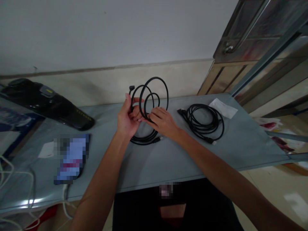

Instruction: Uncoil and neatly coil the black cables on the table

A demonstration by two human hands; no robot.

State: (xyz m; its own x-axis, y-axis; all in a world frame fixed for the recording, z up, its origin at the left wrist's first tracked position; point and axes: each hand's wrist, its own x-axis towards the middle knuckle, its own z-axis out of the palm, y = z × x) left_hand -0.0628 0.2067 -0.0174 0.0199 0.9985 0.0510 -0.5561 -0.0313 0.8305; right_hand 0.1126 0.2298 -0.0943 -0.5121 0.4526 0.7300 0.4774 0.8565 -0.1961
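Observation:
Both my hands hold one black cable (154, 93) above the grey table (168, 160), near its far edge. My left hand (127, 119) is closed around the strands, with a plug end sticking up past its fingertips. My right hand (162, 122) pinches the same cable from the right side. Several loops stand upright above my fingers, and the rest of the cable droops onto the table below my hands. A second black cable (204, 122), coiled flat, lies on the table to the right of my right hand.
A black handheld device (48, 102) lies at the table's far left. A blurred phone-like object (72, 158) rests at front left, with white cords (14, 179) beside it. A white paper slip (223, 107) sits at far right. A metal door (260, 41) stands beyond.

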